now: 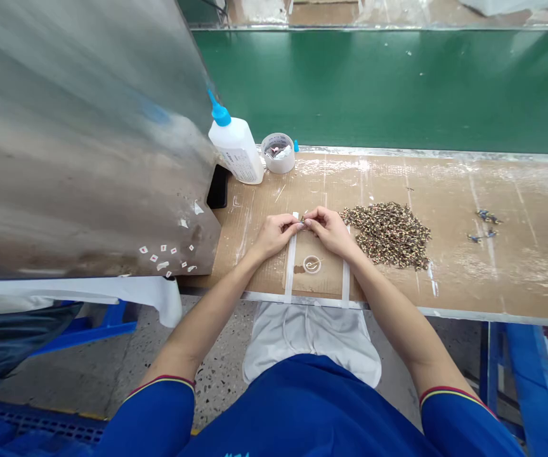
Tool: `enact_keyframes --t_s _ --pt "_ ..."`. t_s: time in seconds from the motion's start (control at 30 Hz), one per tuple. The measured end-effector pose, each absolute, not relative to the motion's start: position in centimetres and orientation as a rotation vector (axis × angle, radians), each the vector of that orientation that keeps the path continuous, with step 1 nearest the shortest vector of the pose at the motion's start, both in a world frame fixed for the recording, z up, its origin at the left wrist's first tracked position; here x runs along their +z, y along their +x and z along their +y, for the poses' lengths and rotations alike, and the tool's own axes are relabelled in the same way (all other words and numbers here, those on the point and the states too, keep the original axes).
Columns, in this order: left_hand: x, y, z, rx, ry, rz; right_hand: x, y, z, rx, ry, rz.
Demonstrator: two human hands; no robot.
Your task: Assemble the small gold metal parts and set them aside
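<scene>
Blue cloth of the person's shirt point(312, 406) fills the bottom of the view, with white trousers point(312, 330) just beyond it, at the edge of the worktop point(450, 181), which is faced with brown cardboard. Over that surface the two hands meet: the left hand point(274, 235) and the right hand point(330, 231) each have thumb and finger pinched narrow on one small piece point(302, 220) (too tiny to make out in detail). It sits between the fingertips, above a patch of board bordered by two pale strips point(290, 270). On that patch, nearer the body, stands a little round dish point(313, 264) with something thin lying in it.

Just beside the right hand spreads a heap of small speckled pieces point(391, 236) — dark and yellowish, loosely piled. Well to the right lie two small bluish clusters point(488, 217). Beyond the left hand, a white bottle point(240, 155) with a blue nozzle leans slightly beside a round tub point(280, 166) holding scraps. A metal panel point(88, 139) rises at left; a green surface point(373, 89) runs behind everything.
</scene>
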State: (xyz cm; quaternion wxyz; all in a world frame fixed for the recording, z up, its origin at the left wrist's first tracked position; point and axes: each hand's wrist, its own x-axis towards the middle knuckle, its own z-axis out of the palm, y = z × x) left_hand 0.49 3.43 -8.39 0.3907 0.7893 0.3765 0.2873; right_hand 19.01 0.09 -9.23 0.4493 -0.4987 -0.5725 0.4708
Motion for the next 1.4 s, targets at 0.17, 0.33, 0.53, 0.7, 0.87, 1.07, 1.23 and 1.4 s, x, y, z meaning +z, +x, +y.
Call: enact_keyframes --t_s 0.17,0.33,0.53,0.7,0.87,1.07,1.23,1.4 --pt "-8.4 0.54 3.47 0.707 2.022 0.947 -9.37 19.05 0.16 1.16 -1.223 -1.456" --pt "-8.75 0.47 3.6 0.697 2.024 0.942 -9.11 19.19 0.15 1.14 -1.212 -1.551" --pt "-9.01 0.53 3.57 0.683 2.038 0.995 -9.06 18.98 -0.13 1.079 -1.263 -1.582" --pt "-8.97 0.64 3.53 0.709 2.03 0.979 -9.28 18.81 -0.2 1.07 -1.278 -1.582" --pt "-8.91 0.58 3.38 0.694 2.046 0.988 -9.5 18.8 -0.19 1.067 -1.304 -1.594" --pt "-8.61 0.56 3.27 0.674 2.048 1.008 -9.49 18.68 -0.29 1.105 -1.278 -1.586" --pt "-8.5 0.5 3.2 0.662 2.056 1.015 -9.37 18.5 -0.32 1.068 -1.294 -1.615" --pt "-8.51 0.54 3.27 0.644 2.067 1.026 -9.45 18.5 -0.06 1.08 -1.3 -1.619"
